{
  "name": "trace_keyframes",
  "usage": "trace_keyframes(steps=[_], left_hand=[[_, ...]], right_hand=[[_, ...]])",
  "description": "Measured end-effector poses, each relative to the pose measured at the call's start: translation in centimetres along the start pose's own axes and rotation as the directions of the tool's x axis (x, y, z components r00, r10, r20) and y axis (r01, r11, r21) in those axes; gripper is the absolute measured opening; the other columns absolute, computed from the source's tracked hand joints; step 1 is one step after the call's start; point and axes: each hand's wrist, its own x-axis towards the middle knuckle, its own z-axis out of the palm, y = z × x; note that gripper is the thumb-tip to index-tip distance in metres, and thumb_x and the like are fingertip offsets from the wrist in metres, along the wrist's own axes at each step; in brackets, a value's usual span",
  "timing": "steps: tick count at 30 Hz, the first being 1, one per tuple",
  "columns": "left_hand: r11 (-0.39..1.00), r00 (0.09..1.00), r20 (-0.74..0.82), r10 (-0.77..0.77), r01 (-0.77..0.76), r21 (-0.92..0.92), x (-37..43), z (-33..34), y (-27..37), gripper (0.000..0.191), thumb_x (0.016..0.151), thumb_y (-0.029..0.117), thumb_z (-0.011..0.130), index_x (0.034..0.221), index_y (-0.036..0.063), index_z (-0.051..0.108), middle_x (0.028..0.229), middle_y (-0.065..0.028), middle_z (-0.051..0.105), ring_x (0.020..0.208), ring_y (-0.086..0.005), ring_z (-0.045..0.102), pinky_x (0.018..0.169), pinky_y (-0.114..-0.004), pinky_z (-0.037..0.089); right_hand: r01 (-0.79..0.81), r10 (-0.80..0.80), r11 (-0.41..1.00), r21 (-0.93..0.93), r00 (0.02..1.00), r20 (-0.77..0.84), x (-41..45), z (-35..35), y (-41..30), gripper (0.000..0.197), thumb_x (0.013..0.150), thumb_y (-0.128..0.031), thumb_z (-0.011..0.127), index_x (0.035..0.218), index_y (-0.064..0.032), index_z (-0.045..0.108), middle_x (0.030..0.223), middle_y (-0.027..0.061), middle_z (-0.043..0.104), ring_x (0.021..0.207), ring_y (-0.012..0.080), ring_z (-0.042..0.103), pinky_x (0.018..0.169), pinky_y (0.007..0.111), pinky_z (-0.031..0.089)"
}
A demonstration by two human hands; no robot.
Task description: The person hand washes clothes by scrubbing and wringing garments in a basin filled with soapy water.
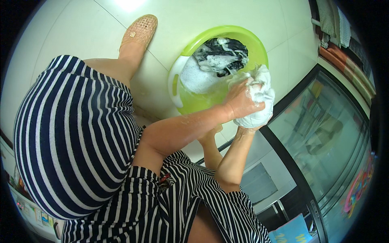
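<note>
My left hand (243, 98) grips a bunched, wet white cloth (256, 117) with soap suds on it. Under the same cloth is my right hand (255, 128), its fingers mostly hidden by the fabric. Both hands hold the bundle over the near right rim of a lime-green plastic basin (258, 41). Inside the basin, a dark garment (238, 47) covered in lather lies against the far side. White foam (196, 76) floats on the water beside it. A white handle (174, 82) with a slot forms the basin's left edge.
The basin stands on pale floor tiles (161, 88). At the right is a dark-framed glass sliding door (331, 121). Several cloths (331, 21) hang at the upper right. My slippered foot (139, 33) is left of the basin, and my striped clothing (76, 130) fills the lower left.
</note>
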Motion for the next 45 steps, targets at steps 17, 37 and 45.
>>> trace_keyframes(steps=[17,37,45], left_hand=[[0.979,0.962,0.198,0.189,-0.169,-0.112,0.4,-0.8,-0.6,0.033,0.070,0.032,0.067,0.096,0.0119,0.069,0.094,-0.0117,0.068,0.088,-0.0350,0.064,0.076,-0.044,0.051],[0.984,0.874,0.473,0.110,-0.029,-0.176,2.4,-2.1,-0.6,0.032,0.072,0.030,0.071,0.095,0.0075,0.070,0.094,-0.0122,0.068,0.090,-0.0305,0.065,0.083,-0.038,0.049],[0.876,0.832,0.553,-0.044,0.298,-0.379,2.1,-2.3,-3.3,0.025,0.077,0.017,0.071,0.093,-0.0001,0.064,0.090,-0.0133,0.067,0.087,-0.0219,0.062,0.083,-0.033,0.048]], right_hand=[[0.116,-0.122,0.948,-0.298,0.993,0.001,0.0,1.2,1.8,0.041,0.099,-0.026,0.045,0.132,-0.0024,0.049,0.127,0.0119,0.053,0.115,0.0262,0.054,0.100,0.039,0.045],[0.238,-0.294,0.697,-0.677,0.955,0.032,-0.4,2.2,2.5,0.032,0.098,-0.023,0.052,0.121,-0.0015,0.053,0.111,0.0066,0.057,0.103,0.0194,0.057,0.091,0.031,0.048],[-0.021,-0.050,0.773,-0.634,0.994,-0.095,1.1,1.5,4.1,0.057,0.097,-0.047,0.051,0.135,-0.0040,0.047,0.126,0.0148,0.056,0.113,0.0258,0.056,0.100,0.038,0.045]])
